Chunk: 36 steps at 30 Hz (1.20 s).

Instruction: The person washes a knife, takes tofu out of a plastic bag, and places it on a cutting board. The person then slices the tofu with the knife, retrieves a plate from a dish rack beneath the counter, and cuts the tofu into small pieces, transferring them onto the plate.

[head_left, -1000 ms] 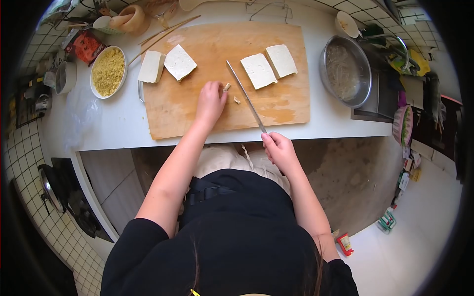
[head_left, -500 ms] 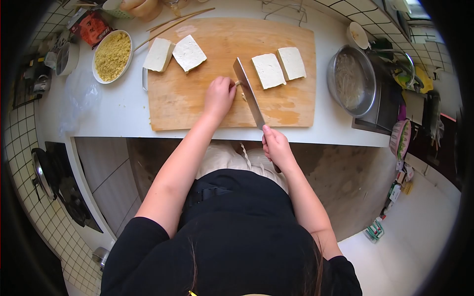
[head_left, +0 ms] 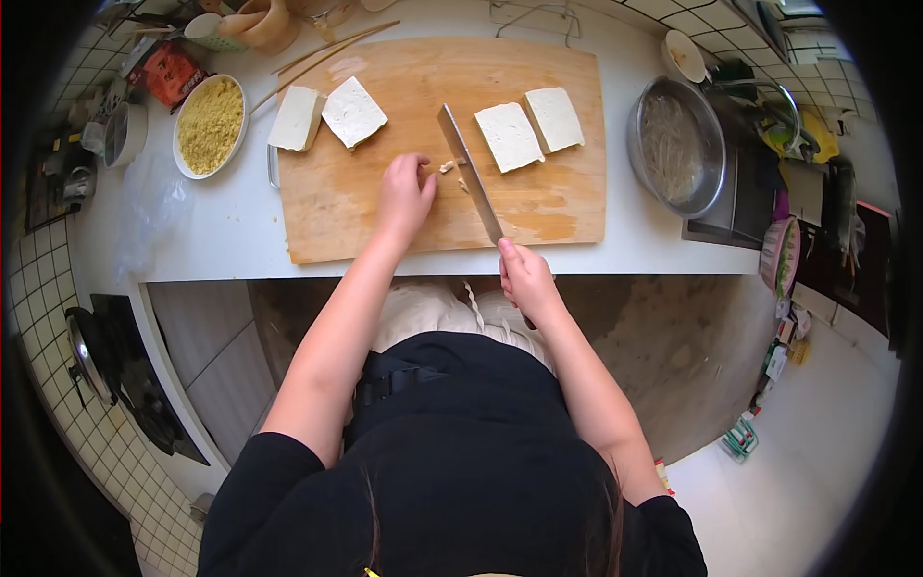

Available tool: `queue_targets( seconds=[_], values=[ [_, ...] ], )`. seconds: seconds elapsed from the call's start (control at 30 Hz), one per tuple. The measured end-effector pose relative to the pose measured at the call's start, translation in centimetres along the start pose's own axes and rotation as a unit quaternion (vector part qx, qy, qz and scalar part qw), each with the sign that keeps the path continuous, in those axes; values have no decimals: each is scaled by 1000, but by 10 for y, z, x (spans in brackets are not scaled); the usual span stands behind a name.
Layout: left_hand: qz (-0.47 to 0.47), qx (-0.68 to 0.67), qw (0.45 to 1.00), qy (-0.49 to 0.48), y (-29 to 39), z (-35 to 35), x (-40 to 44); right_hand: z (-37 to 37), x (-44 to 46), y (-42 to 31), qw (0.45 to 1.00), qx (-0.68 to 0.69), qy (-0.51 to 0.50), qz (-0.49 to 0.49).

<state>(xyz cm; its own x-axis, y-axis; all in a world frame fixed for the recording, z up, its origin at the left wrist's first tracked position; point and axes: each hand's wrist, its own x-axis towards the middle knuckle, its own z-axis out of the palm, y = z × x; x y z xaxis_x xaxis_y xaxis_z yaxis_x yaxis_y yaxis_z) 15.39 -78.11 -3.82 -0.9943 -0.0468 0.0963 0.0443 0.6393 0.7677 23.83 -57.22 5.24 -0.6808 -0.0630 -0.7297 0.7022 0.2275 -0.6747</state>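
Note:
My right hand point(head_left: 527, 277) grips the handle of a cleaver point(head_left: 469, 173), whose blade rests edge-down on the wooden cutting board point(head_left: 433, 82) and points away from me. Left of the blade lie small pale pieces point(head_left: 447, 166), too small to name. My left hand point(head_left: 406, 197) is beside them over the board, fingers loosely curved and apart, holding nothing. Two white tofu blocks lie right of the blade, a nearer tofu block point(head_left: 508, 139) and a farther tofu block point(head_left: 555, 119). On the left are another tofu block point(head_left: 354, 112) and a tofu block at the board's edge point(head_left: 296, 119).
Left of the board stand a white bowl of yellow crumbly food point(head_left: 211, 127), a red packet point(head_left: 171, 74) and a clear plastic bag point(head_left: 159, 197). Chopsticks point(head_left: 332, 58) lie across the board's far left corner. At right is a metal basin point(head_left: 678, 144) with translucent noodles.
My left hand has let go of the small pale piece by the blade and drawn back to the left. The cleaver stays in my right hand; the whole view has shifted slightly.

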Motion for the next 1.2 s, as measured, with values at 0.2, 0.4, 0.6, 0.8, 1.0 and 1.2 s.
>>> queue_targets(
  seconds=[0.2,0.4,0.6,0.8,1.0,1.2],
  values=[
    [-43,-9,999,-13,-5,-21,-7,16,21,22,994,-83,34,-60],
    [-49,-12,999,-21,-5,-26,-17,20,37,32,998,-35,12,-52],
    [-98,-22,995,-1,4,-43,-24,9,32,-12,998,45,-33,-27],
    [-128,1,991,27,-22,-71,-34,3,19,-3,996,-33,-75,-28],
    [-145,9,989,32,-25,-85,-46,-10,43,-11,994,-59,-88,-5],
    [-74,47,996,-29,4,-54,-42,-36,70,-50,994,46,-89,-48]
  ],
)
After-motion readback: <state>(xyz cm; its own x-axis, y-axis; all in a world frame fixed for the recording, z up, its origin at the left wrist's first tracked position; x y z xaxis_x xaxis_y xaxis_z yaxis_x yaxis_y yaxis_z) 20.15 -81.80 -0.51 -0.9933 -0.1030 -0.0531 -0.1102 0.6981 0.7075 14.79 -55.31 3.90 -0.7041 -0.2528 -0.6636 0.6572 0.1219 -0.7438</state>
